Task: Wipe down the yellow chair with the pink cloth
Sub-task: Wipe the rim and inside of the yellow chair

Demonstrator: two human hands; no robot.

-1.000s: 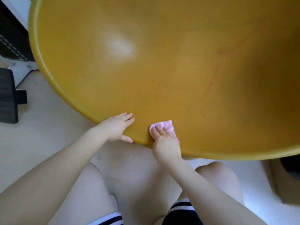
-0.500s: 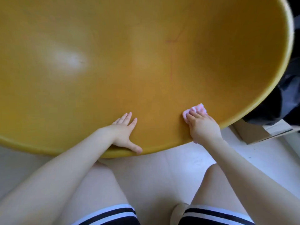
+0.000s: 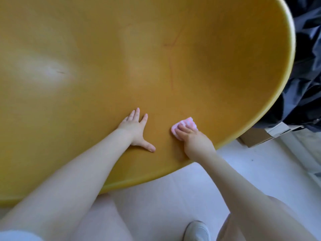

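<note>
The yellow chair (image 3: 156, 70) is a big rounded shell that fills most of the head view, its rim curving down the right side and along the front. My left hand (image 3: 134, 130) lies flat on the shell near the front rim, fingers spread, holding nothing. To its right, my right hand (image 3: 194, 139) presses a bunched pink cloth (image 3: 186, 124) against the yellow surface; the cloth shows just beyond my fingertips, partly covered by them.
Dark blue fabric (image 3: 305, 75) is heaped to the right of the chair rim, above a cardboard box (image 3: 260, 136) on the pale floor (image 3: 243, 164). My knees and one light shoe (image 3: 197, 231) are below the rim.
My right hand with the cloth has slid from the front rim further onto the shell. The left hand has also moved further onto the surface. The view has shifted right since one second ago.
</note>
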